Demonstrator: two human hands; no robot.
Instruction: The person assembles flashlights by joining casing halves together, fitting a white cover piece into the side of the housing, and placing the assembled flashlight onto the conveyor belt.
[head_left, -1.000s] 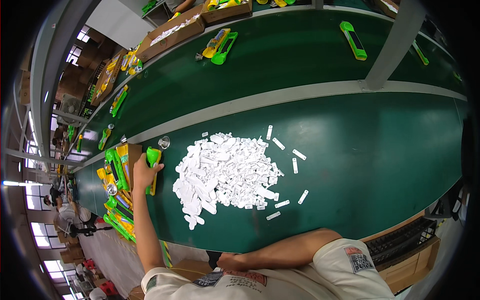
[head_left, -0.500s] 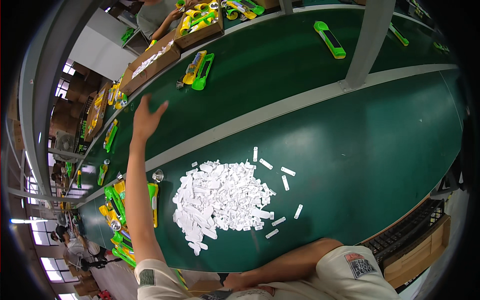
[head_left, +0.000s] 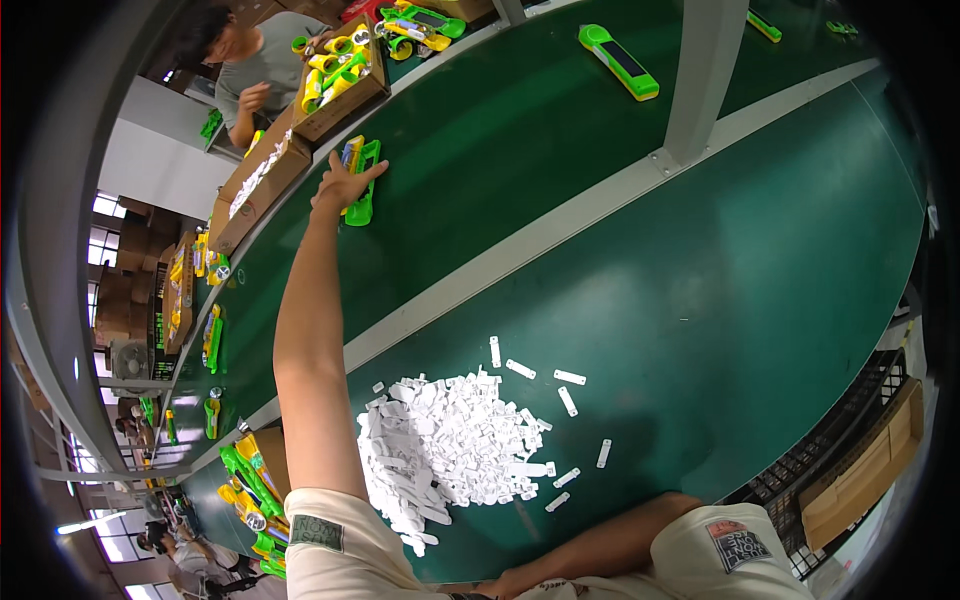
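My left arm stretches over the green conveyor belt. At its end my left hand (head_left: pixel 343 187) is open, thumb and fingers spread, over a green and yellow plastic housing set (head_left: pixel 362 205). The palm covers part of that set, so whether they touch I cannot tell. My right forearm lies across the near table edge; of my right hand (head_left: pixel 497 585) only a part shows at the lower rim, its fingers hidden. Between my arms a heap of small white plastic pieces (head_left: pixel 450 440) lies on the green table, several loose ones (head_left: pixel 568 402) beside it.
A grey rail (head_left: pixel 540 245) and post (head_left: pixel 697 85) divide table from belt. Cardboard boxes (head_left: pixel 335 100) of yellow and green parts stand along the far side, near a co-worker (head_left: pixel 265 65). More green housings (head_left: pixel 620 65) lie on the belt. Coloured parts (head_left: pixel 250 480) are piled left of my arm.
My left hand has moved farther out, from bare belt to the green and yellow housing set. The view has shifted, and more of the co-worker shows. My right forearm stays at the table edge.
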